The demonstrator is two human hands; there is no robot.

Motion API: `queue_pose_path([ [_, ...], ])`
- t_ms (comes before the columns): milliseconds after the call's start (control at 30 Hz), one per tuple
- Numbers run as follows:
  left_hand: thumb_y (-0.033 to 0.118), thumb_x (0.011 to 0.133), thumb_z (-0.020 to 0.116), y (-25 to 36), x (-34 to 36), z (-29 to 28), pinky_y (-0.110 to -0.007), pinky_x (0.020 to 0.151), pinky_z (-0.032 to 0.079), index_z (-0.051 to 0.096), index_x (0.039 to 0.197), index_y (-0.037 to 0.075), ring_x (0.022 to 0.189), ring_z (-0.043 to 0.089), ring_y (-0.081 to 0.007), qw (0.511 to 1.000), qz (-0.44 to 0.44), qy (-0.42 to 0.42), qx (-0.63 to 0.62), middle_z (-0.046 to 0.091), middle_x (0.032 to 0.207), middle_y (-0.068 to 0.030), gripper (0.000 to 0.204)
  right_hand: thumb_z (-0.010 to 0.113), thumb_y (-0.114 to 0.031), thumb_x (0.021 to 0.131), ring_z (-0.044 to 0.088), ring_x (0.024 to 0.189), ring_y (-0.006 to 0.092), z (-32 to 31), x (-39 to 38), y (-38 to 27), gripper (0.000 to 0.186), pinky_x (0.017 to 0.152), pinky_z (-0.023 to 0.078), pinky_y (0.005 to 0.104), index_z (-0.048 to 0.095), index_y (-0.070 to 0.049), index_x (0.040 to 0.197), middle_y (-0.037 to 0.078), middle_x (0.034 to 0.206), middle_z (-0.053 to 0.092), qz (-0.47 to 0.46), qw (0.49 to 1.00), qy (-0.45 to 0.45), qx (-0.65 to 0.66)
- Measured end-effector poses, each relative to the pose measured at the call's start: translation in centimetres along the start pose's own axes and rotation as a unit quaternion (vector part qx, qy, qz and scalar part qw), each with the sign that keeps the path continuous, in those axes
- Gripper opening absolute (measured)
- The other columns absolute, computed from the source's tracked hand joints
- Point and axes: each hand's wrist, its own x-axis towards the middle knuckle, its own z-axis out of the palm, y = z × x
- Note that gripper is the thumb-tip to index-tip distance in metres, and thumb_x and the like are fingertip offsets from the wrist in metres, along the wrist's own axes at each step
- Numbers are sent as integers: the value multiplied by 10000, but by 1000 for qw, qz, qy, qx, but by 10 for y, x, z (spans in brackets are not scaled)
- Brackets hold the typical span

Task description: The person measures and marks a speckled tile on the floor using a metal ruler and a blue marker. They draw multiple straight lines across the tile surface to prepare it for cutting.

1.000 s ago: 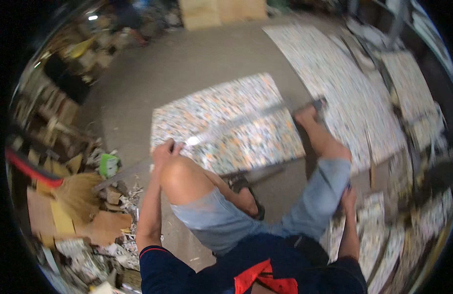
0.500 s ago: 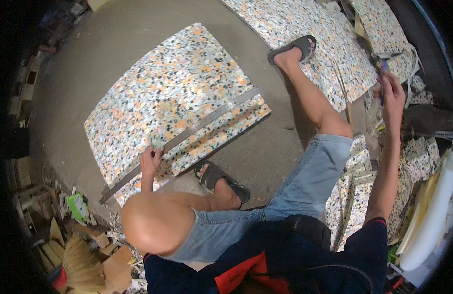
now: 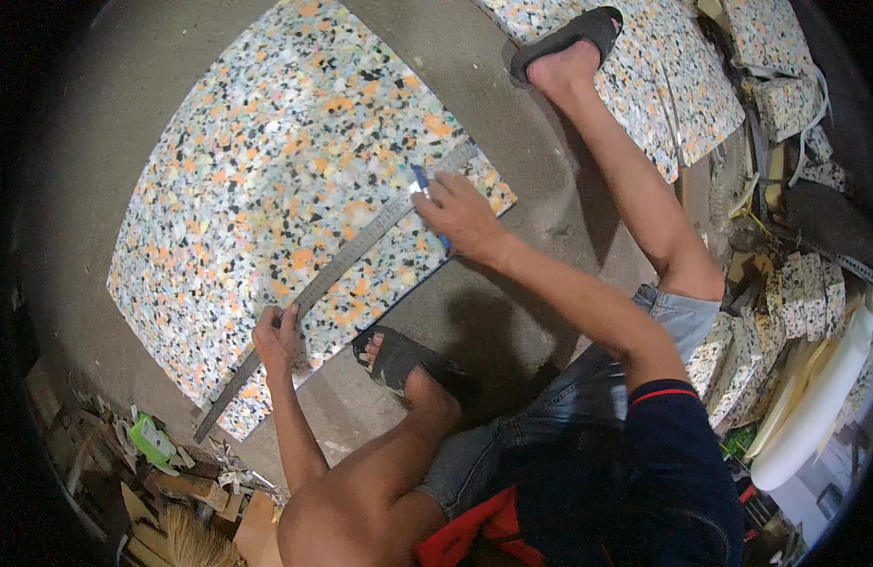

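A large speckled foam sheet (image 3: pixel 266 170) in white, orange and black lies on the floor in front of me. A long metal ruler (image 3: pixel 361 238) crosses it near its close right edge. My left hand (image 3: pixel 275 338) grips the ruler toward its lower left end, fingers pressed on it. My right hand (image 3: pixel 460 215) is closed round a slim blue tool (image 3: pixel 419 178) at the ruler's upper right part. A bright silver part shows by the fingers; the tool's exact kind is hidden by the hand.
Another speckled foam sheet (image 3: pixel 644 85) lies at the far right, with my sandalled foot (image 3: pixel 564 57) on it. Cut foam pieces (image 3: pixel 795 298) and a white roll (image 3: pixel 824 406) are at the right. A green package (image 3: pixel 151 439), scraps and a straw broom (image 3: pixel 196 539) lie lower left.
My right hand has come from the scraps at the far right to the ruler, bringing the blue tool. My left hand stays on the ruler. The view has shifted closer to the sheet.
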Motion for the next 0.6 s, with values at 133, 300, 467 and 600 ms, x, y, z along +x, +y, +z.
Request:
queue_pose_path([
  [133,308,906,796,6,-9,-3,-346,547,415,599,760,-2,563,476,-149,999,-33,-9,-31,554,591,-78,395,666,-236,965,457,1378,423,28,-9,-29,443,1096,393,638,561,-75,1365,222,1347,552,85,996,-32,8],
  [300,292,902,802,12,-10,-2,-342,558,423,592,758,1,580,487,-151,1000,-9,-4,-17,549,597,-65,386,636,-177,969,454,1394,419,28,-22,-34,450,1126,337,658,539,-64,1393,241,1351,563,121,992,-35,13],
  [467,287,868,832,4,-13,7,-349,570,434,609,765,-8,576,500,-188,999,-18,16,-33,570,617,-91,384,626,-170,976,465,1399,392,29,-26,-31,410,1128,325,669,562,-89,1373,222,1331,584,120,992,-1,29],
  [600,278,815,871,4,-21,15,-359,632,467,637,814,-11,660,566,-247,998,-6,56,-5,626,765,-136,372,613,-147,974,494,1384,388,34,-31,-28,401,1130,320,669,568,-105,1370,219,1313,599,120,993,-11,4],
])
